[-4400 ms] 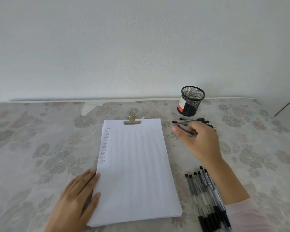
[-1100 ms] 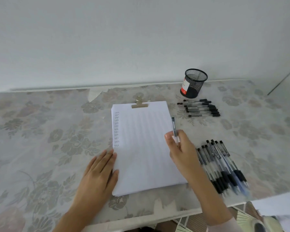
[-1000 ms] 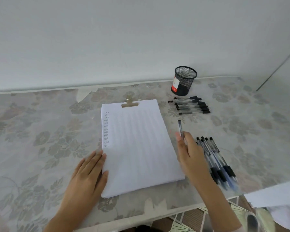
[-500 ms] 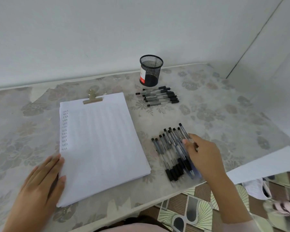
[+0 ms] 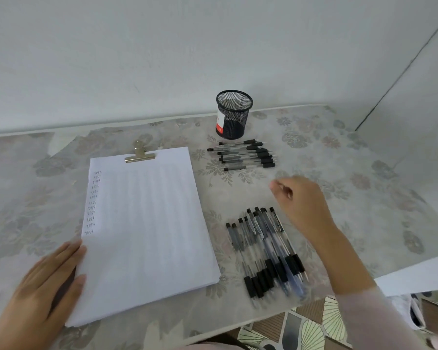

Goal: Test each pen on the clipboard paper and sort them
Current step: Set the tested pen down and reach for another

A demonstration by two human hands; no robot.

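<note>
L hand [image 5: 43, 294]: flat, palm down on desk [image 5: 364, 198], fingers straight, index side touching lower-left edge of paper stack [image 5: 147, 223]. Grip open, presses only.

R hand [image 5: 305, 205]: in air over desk, btw the two pen groups, touching neither. Fingers loosely curled, grip relaxed, holds nothing. Hand motion-blurred.

Paper stack: left-centre of desk, clamped at top by brass clip [image 5: 139, 155]. Column of short ink marks [image 5: 92, 202] down left margin, upper part of sheet.

Far pen row [image 5: 245, 155]: pens side by side, lying crosswise, just in front of mesh cup [image 5: 234, 114], right of clip.

Near pen heap [image 5: 263, 251]: larger, pens approx. parallel, some overlapping, right of paper's lower half, near desk front edge.

Mesh cup: black, upright, red/white label, near wall.
</note>
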